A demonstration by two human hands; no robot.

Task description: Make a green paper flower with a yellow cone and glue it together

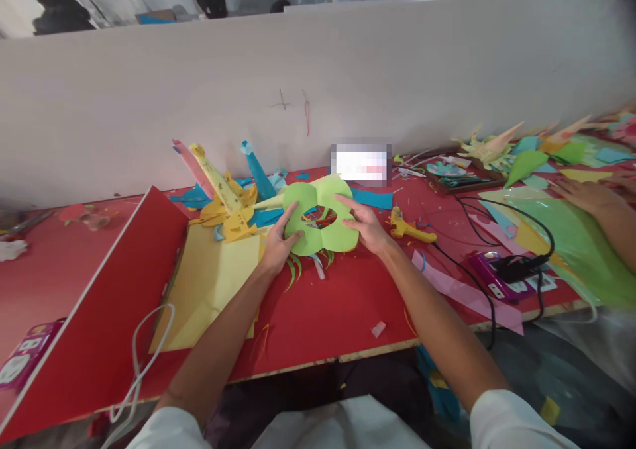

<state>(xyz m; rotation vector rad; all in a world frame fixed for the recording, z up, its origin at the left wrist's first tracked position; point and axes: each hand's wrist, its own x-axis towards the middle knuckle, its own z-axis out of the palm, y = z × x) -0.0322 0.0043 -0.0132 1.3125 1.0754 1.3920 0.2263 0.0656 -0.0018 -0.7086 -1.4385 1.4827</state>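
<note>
Between my two hands is a light green flower-shaped paper cutout (313, 240) with a round hole in its middle. My left hand (281, 240) pinches its left petals, thumb in front. On the right side, my right hand (366, 222) grips the petals with thumb and fingers. The cutout is raised over the red table (342, 316), and bits of the tabletop show through the hole. Behind it lies a pale green paper cone (269, 202), partly hidden. Thin green paper strips (294, 273) lie just below the cutout.
Yellow sheets (213, 283) lie left, beside a red divider (109, 310). Decorated paper cones (218, 181) stand behind them. A yellow glue gun (410, 227) with a black cord lies right, near a purple power strip (497, 273). Another person's hand (576, 194) rests on green sheets at far right.
</note>
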